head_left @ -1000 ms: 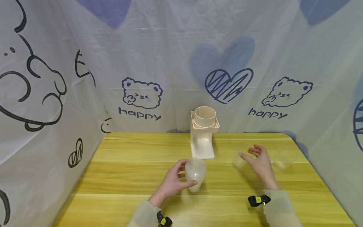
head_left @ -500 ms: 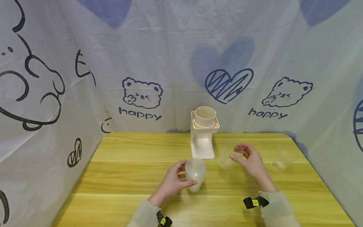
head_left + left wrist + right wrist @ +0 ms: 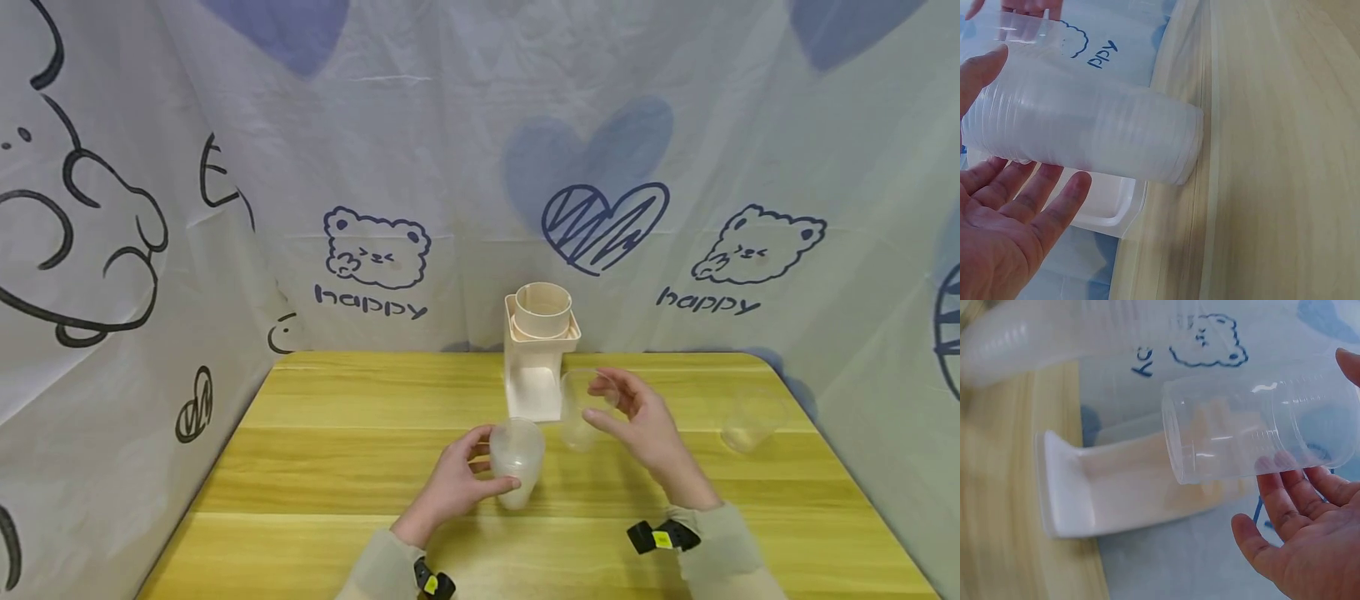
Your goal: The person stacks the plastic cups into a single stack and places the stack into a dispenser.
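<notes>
My left hand (image 3: 450, 483) grips a stack of clear plastic cups (image 3: 519, 454) from its left side, thumb at the front. In the left wrist view the stack's nested rims (image 3: 991, 122) lie between the thumb and the fingers. Just right of it, my right hand (image 3: 647, 427) holds a single clear plastic cup (image 3: 1229, 431), thumb on one side and fingertips on the other. This cup is close to the stack and overlaps the base of a cream cup dispenser (image 3: 532, 354) in the head view.
The dispenser, with a round tube (image 3: 542, 308) on top, stands at the table's back edge. Another clear plastic cup (image 3: 750, 425) stands at the right of the wooden table (image 3: 337, 467). A printed white curtain (image 3: 465, 150) hangs behind and along the sides.
My right hand has carried its cup leftward from near the right-hand cup to beside the stack. The left hand and the stack have stayed in place.
</notes>
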Action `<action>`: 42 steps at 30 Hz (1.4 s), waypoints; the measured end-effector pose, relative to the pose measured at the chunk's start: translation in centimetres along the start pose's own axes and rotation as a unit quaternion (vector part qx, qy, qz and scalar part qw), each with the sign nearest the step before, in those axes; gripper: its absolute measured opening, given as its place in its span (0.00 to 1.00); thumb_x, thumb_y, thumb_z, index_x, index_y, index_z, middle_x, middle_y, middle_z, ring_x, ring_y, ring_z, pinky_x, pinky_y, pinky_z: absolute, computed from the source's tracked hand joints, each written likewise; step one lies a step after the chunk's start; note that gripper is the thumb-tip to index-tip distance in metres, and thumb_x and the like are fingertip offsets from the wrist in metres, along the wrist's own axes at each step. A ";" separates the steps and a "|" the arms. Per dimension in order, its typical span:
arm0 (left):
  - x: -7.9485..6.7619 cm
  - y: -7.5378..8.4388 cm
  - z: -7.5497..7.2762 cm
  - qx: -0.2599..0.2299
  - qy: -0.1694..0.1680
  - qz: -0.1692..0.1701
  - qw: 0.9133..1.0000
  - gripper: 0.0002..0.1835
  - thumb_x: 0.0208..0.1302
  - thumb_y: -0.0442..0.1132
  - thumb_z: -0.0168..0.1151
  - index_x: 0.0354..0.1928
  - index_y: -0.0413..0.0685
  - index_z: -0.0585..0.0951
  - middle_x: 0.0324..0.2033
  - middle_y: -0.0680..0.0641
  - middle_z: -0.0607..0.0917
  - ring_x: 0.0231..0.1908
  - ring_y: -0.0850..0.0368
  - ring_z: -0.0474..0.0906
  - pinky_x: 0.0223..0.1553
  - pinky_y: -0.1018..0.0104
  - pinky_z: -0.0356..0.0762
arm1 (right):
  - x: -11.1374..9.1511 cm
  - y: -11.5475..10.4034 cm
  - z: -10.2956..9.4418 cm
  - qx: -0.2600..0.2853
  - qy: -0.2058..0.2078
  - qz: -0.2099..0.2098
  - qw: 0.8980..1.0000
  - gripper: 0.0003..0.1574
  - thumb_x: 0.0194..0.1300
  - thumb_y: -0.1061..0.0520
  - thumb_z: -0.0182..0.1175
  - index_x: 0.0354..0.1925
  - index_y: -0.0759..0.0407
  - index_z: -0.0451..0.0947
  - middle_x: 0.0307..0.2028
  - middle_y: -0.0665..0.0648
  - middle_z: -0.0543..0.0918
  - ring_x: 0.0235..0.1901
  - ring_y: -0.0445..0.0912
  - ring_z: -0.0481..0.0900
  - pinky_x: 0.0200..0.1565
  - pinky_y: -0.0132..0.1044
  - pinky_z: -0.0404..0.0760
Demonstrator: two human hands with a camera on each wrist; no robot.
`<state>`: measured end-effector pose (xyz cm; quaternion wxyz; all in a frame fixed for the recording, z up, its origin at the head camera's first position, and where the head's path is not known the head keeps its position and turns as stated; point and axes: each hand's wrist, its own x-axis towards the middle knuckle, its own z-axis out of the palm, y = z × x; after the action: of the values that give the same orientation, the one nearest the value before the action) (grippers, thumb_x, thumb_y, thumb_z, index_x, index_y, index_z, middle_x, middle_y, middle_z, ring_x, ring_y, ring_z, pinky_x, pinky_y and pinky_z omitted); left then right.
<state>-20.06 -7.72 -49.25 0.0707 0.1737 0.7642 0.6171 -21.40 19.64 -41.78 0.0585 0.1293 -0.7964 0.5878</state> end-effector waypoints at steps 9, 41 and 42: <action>-1.1 3.2 -0.2 -0.009 -0.004 0.010 1.000 0.34 0.53 0.31 0.75 0.62 0.34 0.71 0.52 0.38 0.78 0.52 0.39 0.76 0.53 0.48 0.79 | 0.0 -1.3 0.7 0.008 -0.016 -0.039 0.999 0.40 0.60 0.63 0.70 0.65 0.66 0.63 0.57 0.64 0.76 0.58 0.52 0.73 0.63 0.29 0.66; -0.7 2.2 -0.1 -0.015 -0.002 0.011 1.000 0.34 0.52 0.29 0.75 0.62 0.35 0.71 0.53 0.39 0.78 0.53 0.39 0.76 0.53 0.48 0.79 | 0.4 -3.6 4.2 0.072 -0.090 -0.113 0.987 0.36 0.59 0.69 0.68 0.63 0.69 0.66 0.53 0.65 0.79 0.58 0.58 0.74 0.64 0.37 0.68; -0.6 1.7 -0.1 -0.016 -0.001 0.010 1.000 0.35 0.52 0.29 0.75 0.63 0.35 0.71 0.53 0.39 0.78 0.53 0.40 0.76 0.53 0.48 0.79 | 0.4 -3.6 4.3 0.072 -0.093 -0.110 0.987 0.36 0.59 0.68 0.68 0.63 0.69 0.66 0.53 0.64 0.79 0.59 0.58 0.74 0.64 0.39 0.69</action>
<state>-19.23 -7.67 -47.61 0.0676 0.1809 0.7525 0.6297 -20.58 14.55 -39.67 0.0389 0.2744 -0.7350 0.6189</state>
